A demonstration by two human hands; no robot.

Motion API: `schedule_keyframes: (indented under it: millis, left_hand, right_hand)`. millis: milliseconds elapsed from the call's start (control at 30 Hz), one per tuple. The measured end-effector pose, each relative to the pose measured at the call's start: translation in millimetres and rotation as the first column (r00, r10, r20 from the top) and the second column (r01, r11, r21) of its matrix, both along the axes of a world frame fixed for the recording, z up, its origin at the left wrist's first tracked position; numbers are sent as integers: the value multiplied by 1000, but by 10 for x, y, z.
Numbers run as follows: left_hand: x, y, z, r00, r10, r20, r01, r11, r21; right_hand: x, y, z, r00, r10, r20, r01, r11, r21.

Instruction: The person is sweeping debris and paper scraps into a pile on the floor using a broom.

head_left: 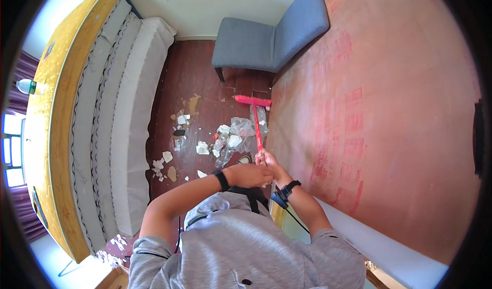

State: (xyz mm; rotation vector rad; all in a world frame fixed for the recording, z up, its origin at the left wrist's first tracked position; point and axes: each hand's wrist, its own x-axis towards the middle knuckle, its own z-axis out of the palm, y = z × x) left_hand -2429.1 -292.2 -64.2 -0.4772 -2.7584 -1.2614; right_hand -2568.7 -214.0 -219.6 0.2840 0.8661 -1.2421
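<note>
A pink-red broom (258, 130) stretches away from my body, its bristled head (252, 101) down on the dark red floor near the chair. My right hand (270, 164) is wrapped round the handle. Closer to my waist, my left hand (249, 176) is also closed on the handle, near its end. Litter lies on the floor left of the broom: a clear plastic bag (242, 127), a clear bottle (220, 143), crumpled white paper (203, 148) and torn brown scraps (172, 174). More clear plastic (262, 120) lies just behind the broom head, beside the handle.
A blue-grey padded chair (243, 43) stands ahead against the pale wall. Stacked mattresses (128, 114) run along the left, with a bottle (26, 86) on top. A broad pinkish surface with red patches (394, 114) borders the right. My shoe (245, 160) shows below my hands.
</note>
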Motion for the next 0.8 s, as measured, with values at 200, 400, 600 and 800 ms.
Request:
schedule_keyframes:
  millis: [200, 400, 600, 800]
  left_hand:
    - [945, 374, 736, 975, 43, 216, -49, 999, 23]
    - [2121, 1088, 815, 918, 378, 123, -397, 852, 341]
    - [2586, 1751, 779, 828, 515, 224, -561, 760, 328]
    - [2814, 2147, 960, 790, 562, 246, -611, 754, 239]
  right_hand:
    - [902, 483, 427, 992, 117, 44, -121, 985, 126]
    - [1738, 935, 770, 956, 266, 120, -287, 934, 215]
    - [2006, 831, 545, 953, 261, 153, -303, 836, 458]
    - [2134, 1075, -235, 864, 488, -122, -394, 808, 437]
